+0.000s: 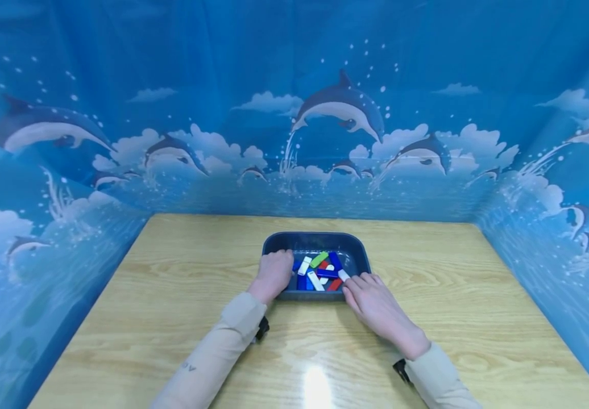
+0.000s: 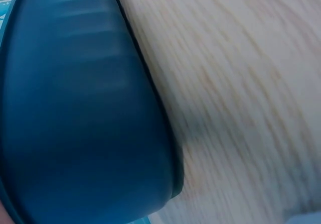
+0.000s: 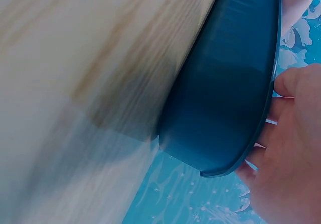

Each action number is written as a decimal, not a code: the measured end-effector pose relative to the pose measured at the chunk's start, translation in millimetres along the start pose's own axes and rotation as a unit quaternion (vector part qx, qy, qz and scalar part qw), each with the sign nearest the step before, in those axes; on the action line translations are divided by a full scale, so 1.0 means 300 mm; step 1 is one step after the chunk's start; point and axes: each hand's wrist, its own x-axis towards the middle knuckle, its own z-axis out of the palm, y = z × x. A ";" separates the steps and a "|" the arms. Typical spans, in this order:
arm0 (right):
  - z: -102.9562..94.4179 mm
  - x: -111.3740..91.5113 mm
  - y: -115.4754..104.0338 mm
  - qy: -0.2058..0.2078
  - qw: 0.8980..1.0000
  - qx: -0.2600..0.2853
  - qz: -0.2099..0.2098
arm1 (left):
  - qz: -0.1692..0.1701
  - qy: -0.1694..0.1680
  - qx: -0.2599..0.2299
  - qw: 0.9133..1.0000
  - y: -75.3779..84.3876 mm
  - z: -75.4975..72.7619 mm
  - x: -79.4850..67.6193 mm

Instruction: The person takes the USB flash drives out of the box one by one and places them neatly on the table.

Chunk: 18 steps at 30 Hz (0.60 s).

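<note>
Left hand (image 1: 275, 274) and right hand (image 1: 377, 305) met the tray (image 1: 311, 296) (finger spread, hold indeterminable), the apparent handling step next requiring a pinch.

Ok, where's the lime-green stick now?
In the head view, the lime-green stick lies inside the dark tray at the pile's far side, between a white stick on its left and a blue stick on its right.
</note>
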 end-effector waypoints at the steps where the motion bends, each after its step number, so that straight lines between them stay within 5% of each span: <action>1: 0.000 0.000 0.000 -0.002 1.000 0.001 0.001 | 0.002 -0.001 -0.004 1.000 0.000 -0.001 0.000; 11: 0.000 -0.001 -0.006 -0.007 1.000 0.004 0.012 | 0.011 0.070 -0.123 0.990 -0.014 -0.018 -0.013; 18: 0.001 -0.001 -0.003 0.001 1.000 0.000 0.008 | -0.018 0.018 -0.241 0.970 -0.005 -0.047 -0.030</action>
